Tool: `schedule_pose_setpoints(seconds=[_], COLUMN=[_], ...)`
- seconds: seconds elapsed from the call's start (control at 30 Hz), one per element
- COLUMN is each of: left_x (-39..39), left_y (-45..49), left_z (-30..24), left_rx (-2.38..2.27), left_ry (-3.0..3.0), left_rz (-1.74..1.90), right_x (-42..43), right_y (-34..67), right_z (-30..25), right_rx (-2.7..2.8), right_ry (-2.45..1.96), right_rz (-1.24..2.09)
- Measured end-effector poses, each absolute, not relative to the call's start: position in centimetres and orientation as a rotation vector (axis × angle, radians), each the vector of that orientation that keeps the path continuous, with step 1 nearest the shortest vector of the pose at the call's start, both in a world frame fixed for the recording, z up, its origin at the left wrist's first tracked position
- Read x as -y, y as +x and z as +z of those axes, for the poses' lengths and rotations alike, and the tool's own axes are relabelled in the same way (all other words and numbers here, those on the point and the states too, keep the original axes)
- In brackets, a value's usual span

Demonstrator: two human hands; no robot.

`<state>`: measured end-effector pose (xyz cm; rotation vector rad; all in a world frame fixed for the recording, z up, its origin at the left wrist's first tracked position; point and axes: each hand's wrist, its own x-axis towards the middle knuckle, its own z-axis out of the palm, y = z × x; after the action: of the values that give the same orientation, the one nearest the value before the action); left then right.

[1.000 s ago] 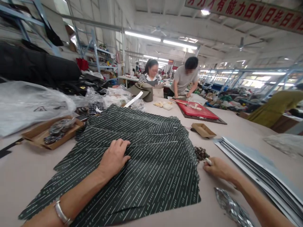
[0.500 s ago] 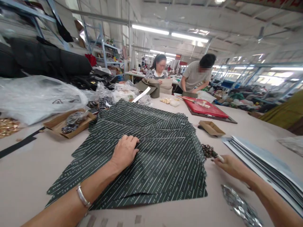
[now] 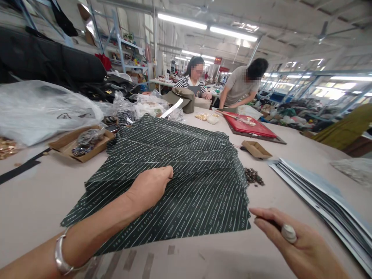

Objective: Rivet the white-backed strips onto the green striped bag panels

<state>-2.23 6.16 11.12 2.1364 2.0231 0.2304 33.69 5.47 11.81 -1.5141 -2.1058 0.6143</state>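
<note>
Print on the dark green sheets

I see rows of small white lettering along the stripes of the dark green sheets (image 3: 186,182) fanned across the middle of the table; near the front edge it seems to read "TED BAKER", though it is tiny. The red sign (image 3: 217,60) far back is illegible.

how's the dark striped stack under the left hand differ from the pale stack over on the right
The dark striped stack is deep green with thin white lines; the pale stack shows grey-white faces with dark edges. The striped one is fanned out in the middle of the table, with the left hand resting on it; the pale one lies at the right edge, untouched. Both are flat sheets, layered and offset.
</note>
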Motion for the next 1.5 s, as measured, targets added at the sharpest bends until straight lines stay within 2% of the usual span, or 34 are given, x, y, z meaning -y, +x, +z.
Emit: schedule_pose_setpoints(seconds=[0.13,0.27,0.47,0.7,1.17,1.5], left_x=[-4.6,-3.6,-2.7,-1.7,-1.3,0.0], left_y=[-2.1,-1.8,-1.5,-0.9,-0.6,0.7], left_z=[13.0,12.5,10.1,10.3,10.3,10.5], left_rx=[-1.794,-1.479,-1.216,-1.127,-1.24,-1.353], left_ry=[2.038,1.765,1.431,1.273,1.455,1.962], left_rz=[0.26,0.25,0.259,0.306,0.27,0.329], right_x=[-1.5,0.0,-0.2,-0.6,-1.0,-0.4], right_y=[30.1,26.9,23.7,21.9,21.1,21.2], right_z=[12.5,12.1,10.3,9.6,8.9,8.4], right_rx=[1.939,1.843,1.78,1.693,1.913,2.113], right_ry=[-1.532,-1.401,-1.435,-1.413,-1.342,-1.154], right_rz=[0.895,1.143,1.305,1.465,1.251,0.86])
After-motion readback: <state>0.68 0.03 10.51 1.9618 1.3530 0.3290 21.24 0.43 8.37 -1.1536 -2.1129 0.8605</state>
